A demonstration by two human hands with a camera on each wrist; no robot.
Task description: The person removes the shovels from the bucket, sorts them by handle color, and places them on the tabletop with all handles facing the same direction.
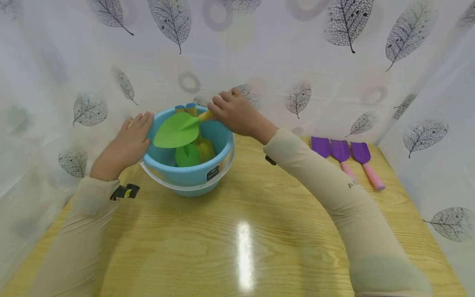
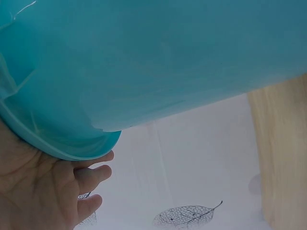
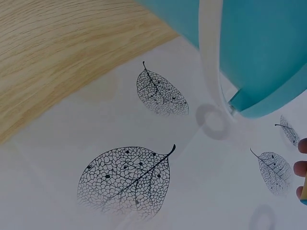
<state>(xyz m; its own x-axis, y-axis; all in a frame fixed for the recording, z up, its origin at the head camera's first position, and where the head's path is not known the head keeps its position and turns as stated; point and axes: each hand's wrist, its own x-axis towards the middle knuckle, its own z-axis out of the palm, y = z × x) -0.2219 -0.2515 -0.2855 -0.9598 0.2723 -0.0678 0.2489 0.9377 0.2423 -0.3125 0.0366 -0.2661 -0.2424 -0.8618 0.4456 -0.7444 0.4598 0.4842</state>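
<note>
A light blue bucket [image 1: 174, 175] with a white handle stands on the table near the back wall. My left hand [image 1: 128, 144] rests against its left rim, fingers extended; in the left wrist view the palm [image 2: 38, 191] touches the rim from outside. My right hand [image 1: 239, 113] grips the yellow handle of a green toy shovel [image 1: 178, 130], whose blade is over the bucket's opening. Inside the bucket lie another green shovel blade [image 1: 187, 156] and a yellowish blade [image 1: 205, 149]. Two yellow handles with blue ends [image 1: 191, 108] lean on the far rim.
Three purple toy shovels [image 1: 340, 149] with pink handles lie on the right of the wooden table [image 1: 222, 247], partly behind my right sleeve. A white leaf-patterned curtain [image 1: 241, 49] hangs along the back and sides.
</note>
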